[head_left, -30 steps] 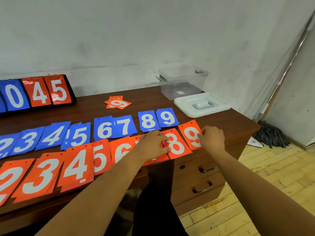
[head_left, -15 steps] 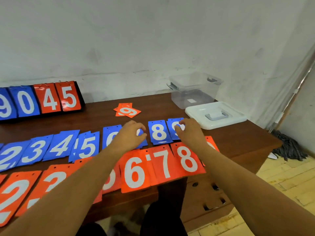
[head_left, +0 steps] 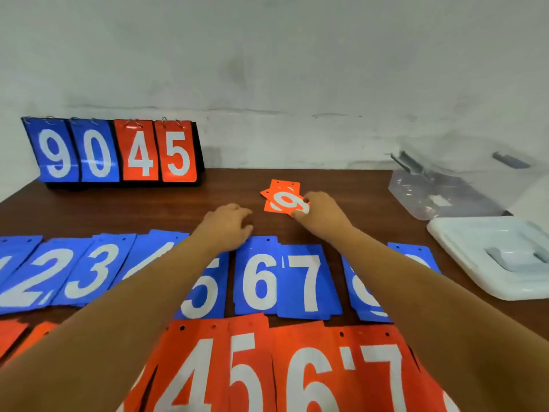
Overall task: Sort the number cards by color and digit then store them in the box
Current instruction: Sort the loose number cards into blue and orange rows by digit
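Blue row [head_left: 297,281] and orange row [head_left: 312,367] laid out by digit on table [head_left: 118,209]. Right hand [head_left: 325,217] pinches stray orange 9 cards [head_left: 282,197]; left hand [head_left: 228,226] loosely curled, empty. Clear box [head_left: 439,194] looks empty: storing not begun.

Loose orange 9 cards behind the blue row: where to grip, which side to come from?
Take the orange 9 cards by their near right edge, coming from the right. They lie flat and fanned on the table, so there is no height to clamp; thumb on top, fingers slid under that edge should gather all of them. The right hand seems to pinch there.
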### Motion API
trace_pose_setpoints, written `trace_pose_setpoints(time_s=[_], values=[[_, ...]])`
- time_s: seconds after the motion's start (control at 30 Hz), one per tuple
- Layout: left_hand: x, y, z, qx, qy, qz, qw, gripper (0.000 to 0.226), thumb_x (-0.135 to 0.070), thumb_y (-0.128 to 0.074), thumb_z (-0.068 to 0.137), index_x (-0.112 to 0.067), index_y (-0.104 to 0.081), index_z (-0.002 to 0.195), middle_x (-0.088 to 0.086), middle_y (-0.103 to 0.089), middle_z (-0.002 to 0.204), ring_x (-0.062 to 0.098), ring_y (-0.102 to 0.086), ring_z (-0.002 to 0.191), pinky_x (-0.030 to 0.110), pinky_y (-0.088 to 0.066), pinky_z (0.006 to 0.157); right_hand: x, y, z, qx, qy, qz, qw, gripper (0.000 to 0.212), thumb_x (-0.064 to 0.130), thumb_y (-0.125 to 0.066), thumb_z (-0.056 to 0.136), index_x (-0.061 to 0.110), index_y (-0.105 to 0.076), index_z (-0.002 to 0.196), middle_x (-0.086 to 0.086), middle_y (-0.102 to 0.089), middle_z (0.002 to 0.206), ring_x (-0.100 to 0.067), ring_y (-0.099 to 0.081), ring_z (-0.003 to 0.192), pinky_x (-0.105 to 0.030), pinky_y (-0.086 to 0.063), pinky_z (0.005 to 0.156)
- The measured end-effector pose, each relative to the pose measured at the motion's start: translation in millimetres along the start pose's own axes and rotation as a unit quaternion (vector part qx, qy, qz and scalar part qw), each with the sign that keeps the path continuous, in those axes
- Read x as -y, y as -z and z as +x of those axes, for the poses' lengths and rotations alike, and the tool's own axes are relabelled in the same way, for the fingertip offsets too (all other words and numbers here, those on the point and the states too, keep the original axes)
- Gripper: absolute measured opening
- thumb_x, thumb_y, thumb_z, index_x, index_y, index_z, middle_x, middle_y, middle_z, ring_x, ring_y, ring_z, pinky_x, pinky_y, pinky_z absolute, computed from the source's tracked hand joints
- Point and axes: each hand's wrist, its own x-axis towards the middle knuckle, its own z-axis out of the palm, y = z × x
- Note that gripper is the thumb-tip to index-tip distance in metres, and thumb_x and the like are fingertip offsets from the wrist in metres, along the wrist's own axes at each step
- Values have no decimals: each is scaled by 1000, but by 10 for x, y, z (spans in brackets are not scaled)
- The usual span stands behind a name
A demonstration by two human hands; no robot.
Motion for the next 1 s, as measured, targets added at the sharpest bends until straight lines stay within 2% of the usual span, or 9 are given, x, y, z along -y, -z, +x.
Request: trace_pose_setpoints(time_s=[0.13,0.27,0.37,0.47,0.6,0.7,0.8,0.87,1.0], values=[[130,-71,100,4,-16,8,1000,41,-39,-50,97,-23,-53,135,0,-50,136,20,-46,126,42,-40,107,-40,-165,214,45,-1,-44,998,54,50,-61,88,13,-56,127,-7,-60,126,-24,-58,110,-36,-49,92],[139,-8,171,-9,-9,3,1000,36,-44,-46,99,-21,-65,120,0,-60,119,17,-54,111,41,-44,101,-61,-168,223,26,27,-131,991,29,34,-49,97,14,-64,111,-9,-68,106,-24,-63,89,-37,-54,81],[43,-17,227,-52,7,-55,997,38,-44,-47,98,-16,-71,108,2,-65,109,16,-59,98,36,-49,90,-71,-184,189,39,24,-120,992,36,46,-52,95,14,-68,100,-5,-68,96,-18,-63,81,-35,-55,77],[-75,-32,318,-28,27,-87,995,33,-41,-51,97,-18,-69,114,1,-66,113,15,-60,99,29,-48,83,-48,-218,185,35,-5,-56,998,53,59,-66,81,15,-65,109,-5,-60,111,-19,-58,98,-35,-52,86],[-136,-51,419,-10,26,-52,998,33,-36,-56,95,-20,-67,121,2,-59,126,19,-57,110,35,-51,95,74,-155,314,84,-104,-27,991,76,47,-79,73,22,-45,136,-10,-44,140,-32,-40,129,-46,-38,106],[-142,-47,426,-3,35,-55,998,34,-38,-54,96,-19,-68,120,3,-60,125,19,-58,108,34,-51,93,127,-108,426,132,-163,37,977,90,34,-87,67,16,-37,140,-13,-43,142,-34,-40,130,-48,-40,105],[-140,-30,396,-16,45,-119,992,40,-46,-49,98,-16,-72,111,4,-69,110,18,-62,96,31,-49,81,112,-100,417,109,-143,122,976,81,21,-85,70,11,-41,137,-11,-50,137,-30,-48,124,-41,-45,101],[-138,-15,367,-48,64,-243,967,48,-55,-48,95,-14,-73,102,4,-72,100,18,-64,91,31,-48,78,129,-93,324,72,-96,233,965,75,13,-83,72,11,-44,136,-3,-56,129,-23,-55,113,-30,-49,88],[-165,44,312,-87,71,-529,841,35,-45,-66,88,-18,-72,109,-3,-75,105,10,-70,94,31,-55,88,318,-130,143,72,21,312,947,80,20,-87,67,17,-46,136,3,-62,120,-12,-62,100,-17,-51,75]])
